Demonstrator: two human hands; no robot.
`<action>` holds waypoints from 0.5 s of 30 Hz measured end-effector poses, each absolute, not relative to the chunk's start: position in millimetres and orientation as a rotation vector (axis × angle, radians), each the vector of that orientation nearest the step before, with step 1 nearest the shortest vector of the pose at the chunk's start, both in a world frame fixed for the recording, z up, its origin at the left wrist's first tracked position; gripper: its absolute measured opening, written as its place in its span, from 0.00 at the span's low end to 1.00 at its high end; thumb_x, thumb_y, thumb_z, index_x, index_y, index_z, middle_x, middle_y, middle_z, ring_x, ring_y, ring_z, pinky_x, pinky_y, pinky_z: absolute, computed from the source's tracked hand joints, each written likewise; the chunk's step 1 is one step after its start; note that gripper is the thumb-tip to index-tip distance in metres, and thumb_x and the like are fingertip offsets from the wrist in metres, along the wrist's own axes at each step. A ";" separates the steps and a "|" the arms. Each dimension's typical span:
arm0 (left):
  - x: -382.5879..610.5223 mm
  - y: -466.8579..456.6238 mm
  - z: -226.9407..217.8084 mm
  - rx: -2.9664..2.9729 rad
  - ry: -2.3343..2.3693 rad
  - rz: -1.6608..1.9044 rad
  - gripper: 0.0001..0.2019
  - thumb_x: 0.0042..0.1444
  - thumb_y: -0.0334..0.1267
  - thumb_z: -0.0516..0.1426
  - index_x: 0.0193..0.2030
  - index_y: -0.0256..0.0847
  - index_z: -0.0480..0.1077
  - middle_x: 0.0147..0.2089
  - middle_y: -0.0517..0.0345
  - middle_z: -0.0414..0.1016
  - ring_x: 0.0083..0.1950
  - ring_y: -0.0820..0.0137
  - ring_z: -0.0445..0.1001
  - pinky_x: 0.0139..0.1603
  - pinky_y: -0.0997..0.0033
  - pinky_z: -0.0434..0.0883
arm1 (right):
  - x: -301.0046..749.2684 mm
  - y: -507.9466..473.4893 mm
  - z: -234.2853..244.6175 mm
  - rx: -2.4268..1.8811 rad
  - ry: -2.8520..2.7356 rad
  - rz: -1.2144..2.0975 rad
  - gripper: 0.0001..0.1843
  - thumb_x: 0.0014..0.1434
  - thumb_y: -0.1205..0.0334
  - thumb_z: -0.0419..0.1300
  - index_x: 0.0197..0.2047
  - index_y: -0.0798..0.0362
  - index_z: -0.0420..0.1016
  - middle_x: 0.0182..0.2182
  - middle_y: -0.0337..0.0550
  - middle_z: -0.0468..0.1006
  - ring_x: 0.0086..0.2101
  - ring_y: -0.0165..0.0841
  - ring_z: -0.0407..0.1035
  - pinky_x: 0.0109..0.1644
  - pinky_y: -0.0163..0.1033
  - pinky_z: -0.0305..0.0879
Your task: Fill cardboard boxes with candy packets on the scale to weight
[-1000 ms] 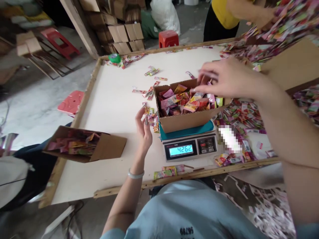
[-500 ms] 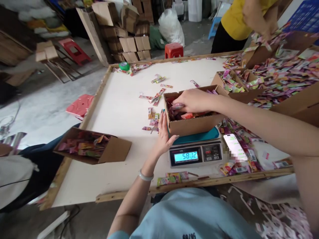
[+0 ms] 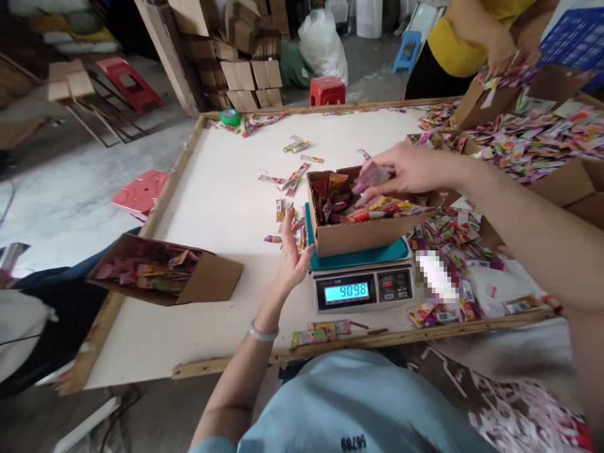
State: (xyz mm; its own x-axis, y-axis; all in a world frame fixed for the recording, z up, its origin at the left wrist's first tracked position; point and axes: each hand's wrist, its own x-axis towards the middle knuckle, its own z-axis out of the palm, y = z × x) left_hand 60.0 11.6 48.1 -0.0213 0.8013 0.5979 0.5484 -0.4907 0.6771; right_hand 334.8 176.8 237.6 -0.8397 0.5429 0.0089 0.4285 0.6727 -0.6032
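A cardboard box (image 3: pixel 358 238) holding small colourful sachets stands on the teal plate of a digital scale (image 3: pixel 363 290). Over its opening, my right hand (image 3: pixel 408 167) grips a purple-pink sachet (image 3: pixel 372 176); whether more are in the grip I cannot tell. My left hand (image 3: pixel 293 258) is open, fingers spread upward, just left of the box and close to the edge of the scale plate. Loose sachets (image 3: pixel 295 179) lie on the white table beyond that hand. The scale's blue display is lit.
Another filled box (image 3: pixel 212 277) lies tilted at the table's left edge. Large sachet heaps (image 3: pixel 533 138) and more boxes cover the right side. Across the table, a person in a yellow top (image 3: pixel 460 41) handles sachets. A green tape roll (image 3: pixel 229 117) sits in the far corner.
My right hand has lifted from inside the box and shifted right, holding a sachet. My left hand has come off the box's side. The sachets look higher, and the display shows a larger number.
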 end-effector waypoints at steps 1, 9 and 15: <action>61.0 11.7 47.9 2.002 1.432 1.525 0.43 0.70 0.63 0.49 0.83 0.56 0.33 0.84 0.42 0.43 0.84 0.51 0.49 0.77 0.43 0.63 | 333.8 176.4 234.1 -0.751 -2.774 0.949 0.19 0.68 0.43 0.70 0.46 0.52 0.82 0.38 0.43 0.80 0.37 0.37 0.73 0.42 0.40 0.68; 79.4 9.8 60.9 1.991 1.434 1.460 0.41 0.69 0.64 0.50 0.83 0.52 0.41 0.84 0.42 0.44 0.85 0.51 0.43 0.83 0.43 0.50 | 323.0 166.5 217.3 -0.524 -2.876 1.455 0.38 0.64 0.21 0.59 0.37 0.53 0.73 0.30 0.39 0.69 0.30 0.32 0.64 0.35 0.37 0.61; 86.2 14.7 58.4 1.962 1.477 1.391 0.42 0.69 0.59 0.54 0.83 0.54 0.41 0.84 0.43 0.47 0.84 0.50 0.47 0.81 0.41 0.56 | 330.0 159.1 230.3 -0.372 -2.918 1.351 0.32 0.60 0.29 0.69 0.39 0.51 0.72 0.34 0.39 0.70 0.35 0.34 0.65 0.39 0.36 0.64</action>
